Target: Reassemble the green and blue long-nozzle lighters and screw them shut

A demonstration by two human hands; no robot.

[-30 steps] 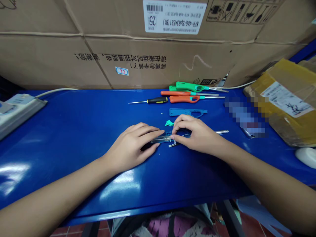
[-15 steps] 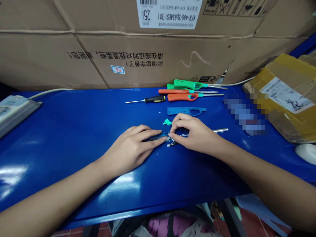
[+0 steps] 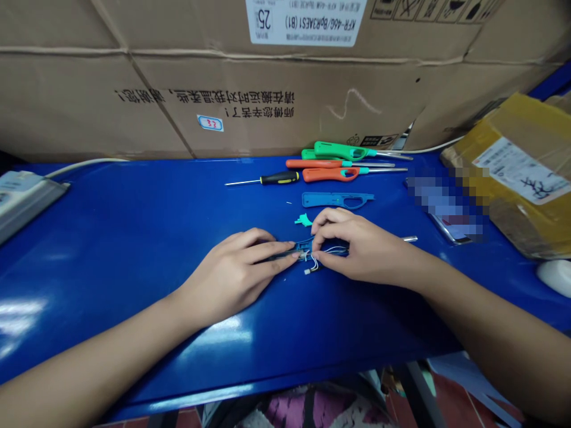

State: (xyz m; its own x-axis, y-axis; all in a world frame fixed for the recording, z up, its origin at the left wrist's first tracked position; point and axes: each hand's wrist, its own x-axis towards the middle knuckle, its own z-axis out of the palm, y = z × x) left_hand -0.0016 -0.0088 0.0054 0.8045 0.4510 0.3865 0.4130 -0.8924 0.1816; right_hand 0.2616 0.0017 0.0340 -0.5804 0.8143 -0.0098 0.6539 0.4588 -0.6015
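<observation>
On the table lies an opened blue lighter shell (image 3: 305,245) with a clear insert, white wires (image 3: 334,248) and a small white connector (image 3: 307,271). My left hand (image 3: 241,267) grips the shell's left part, its fingertips pressing on the insert. The thumb and fingers of my right hand (image 3: 348,244) are pinched together over the shell beside the wires; what they hold is hidden. To the right of that hand a metal tube end (image 3: 409,239) sticks out. A turquoise trigger piece (image 3: 303,220) and the other blue shell half (image 3: 328,200) lie behind.
Behind are a screwdriver (image 3: 279,178), green lighters (image 3: 341,150) and orange lighters (image 3: 328,175). A large carton (image 3: 156,107) stands along the back. On the right are a phone (image 3: 450,223), a taped box (image 3: 504,196) and a white object (image 3: 555,276). A power strip (image 3: 27,199) sits left.
My right hand has moved slightly right, uncovering more of the blue shell and the wire ends. My left hand stays on the shell. The view has shifted a little.
</observation>
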